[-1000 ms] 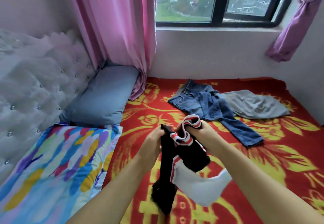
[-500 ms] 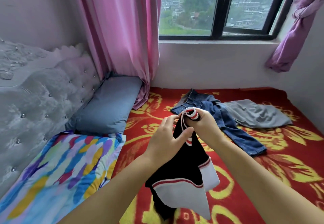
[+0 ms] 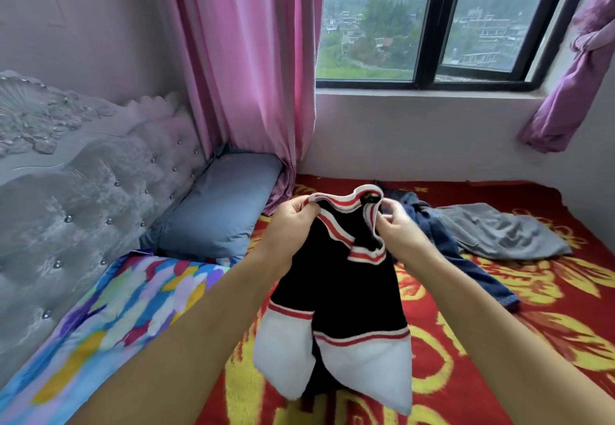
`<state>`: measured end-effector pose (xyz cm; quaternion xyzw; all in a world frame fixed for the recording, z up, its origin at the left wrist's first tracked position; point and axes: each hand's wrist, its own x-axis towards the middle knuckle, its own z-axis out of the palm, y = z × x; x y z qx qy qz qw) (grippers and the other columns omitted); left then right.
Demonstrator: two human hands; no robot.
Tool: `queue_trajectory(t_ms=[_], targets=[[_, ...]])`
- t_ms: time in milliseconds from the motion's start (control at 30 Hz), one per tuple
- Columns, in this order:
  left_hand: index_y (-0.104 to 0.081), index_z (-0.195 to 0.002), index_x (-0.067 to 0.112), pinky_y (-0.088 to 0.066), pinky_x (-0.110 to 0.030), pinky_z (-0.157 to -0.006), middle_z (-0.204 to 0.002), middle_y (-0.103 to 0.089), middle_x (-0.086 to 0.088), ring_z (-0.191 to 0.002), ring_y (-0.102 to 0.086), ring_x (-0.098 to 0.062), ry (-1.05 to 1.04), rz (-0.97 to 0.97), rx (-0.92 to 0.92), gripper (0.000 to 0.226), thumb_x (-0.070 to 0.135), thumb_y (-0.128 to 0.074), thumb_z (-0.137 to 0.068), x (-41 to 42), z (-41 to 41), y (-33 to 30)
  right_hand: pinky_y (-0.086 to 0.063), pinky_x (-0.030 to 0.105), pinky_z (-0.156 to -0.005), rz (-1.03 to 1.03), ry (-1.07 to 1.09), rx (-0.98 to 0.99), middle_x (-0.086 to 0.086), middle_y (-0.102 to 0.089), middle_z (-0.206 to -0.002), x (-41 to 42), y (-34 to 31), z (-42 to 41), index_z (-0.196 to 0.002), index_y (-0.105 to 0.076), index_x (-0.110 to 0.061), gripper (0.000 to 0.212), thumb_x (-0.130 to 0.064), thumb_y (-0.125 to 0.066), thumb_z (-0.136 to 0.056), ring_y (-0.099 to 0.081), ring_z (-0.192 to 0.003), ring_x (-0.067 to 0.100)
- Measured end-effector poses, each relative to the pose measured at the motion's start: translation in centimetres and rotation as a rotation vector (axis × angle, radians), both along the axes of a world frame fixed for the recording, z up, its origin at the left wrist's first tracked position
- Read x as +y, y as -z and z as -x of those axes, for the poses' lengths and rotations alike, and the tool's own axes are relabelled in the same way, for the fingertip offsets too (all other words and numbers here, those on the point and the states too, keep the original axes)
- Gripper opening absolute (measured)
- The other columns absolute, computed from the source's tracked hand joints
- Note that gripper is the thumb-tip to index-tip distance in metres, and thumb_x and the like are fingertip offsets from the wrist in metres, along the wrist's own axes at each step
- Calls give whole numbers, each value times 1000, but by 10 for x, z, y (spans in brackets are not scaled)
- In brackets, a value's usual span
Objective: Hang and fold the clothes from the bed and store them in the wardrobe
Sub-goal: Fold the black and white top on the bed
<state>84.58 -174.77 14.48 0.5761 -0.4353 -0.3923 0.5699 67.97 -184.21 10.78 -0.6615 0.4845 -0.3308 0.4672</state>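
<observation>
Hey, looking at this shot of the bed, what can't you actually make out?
- Wardrobe: nowhere in the head view.
- Jeans: partly hidden behind the right hand and the black sweater.
- Sweater's hem: its lowest part cut off by the bottom edge.
- Left hand: fingertips hidden inside the collar.

A home bedroom: bed point(image 3: 549, 308), pillow point(image 3: 216, 211), curtained window point(image 3: 432, 25).

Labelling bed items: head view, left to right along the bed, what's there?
Tufted headboard → multicoloured quilt → blue pillow → black sweater held up by both hands → jeans → grey garment.
</observation>
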Motion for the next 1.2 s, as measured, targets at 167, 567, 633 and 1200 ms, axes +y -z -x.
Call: queue_trajectory(t_ms=[167,567,633,1200], targets=[[-68,-79,7,-52,-24,-65,-78,-72,-10,-68,-66,-18,-19,32,112,27,26,-59,-95,0,-15,-21,-50,29,-95,-339,-332,-350,4,-63,-130,34,5,-8,-131,-56,-19,56,-59,-44,-93,-61,-117,13],[-71,-74,11,-54,-20,-54,-65,-72,-3,-54,-66,-11,-30,77,83,22,20,-62,-92,3,-64,-57,-28,24,-44,58,-260,356,-4,-44,-55,18,28,-2,-62,-51,-17,31,-2,-46,-89,-39,-46,10],[-74,-74,10,-54,-18,-54,-68,-72,-3,-55,-66,-9,51,21,-8,21,20,-63,-90,11,-91,-63,-27,22,-42,-8,-54,83,-2,-43,-53,-4,13,18,-62,-52,-14,35,1,-44,-93,-39,-41,7],[-69,-107,3,-59,-24,-64,-87,-75,-10,-70,-72,-17,54,-319,-88,36,34,-56,-94,9,-127,-57,-34,25,-50,129,-114,433,-1,-49,-55,-53,-99,45,-67,-61,-12,43,-48,-64,-89,-44,-49,13]])
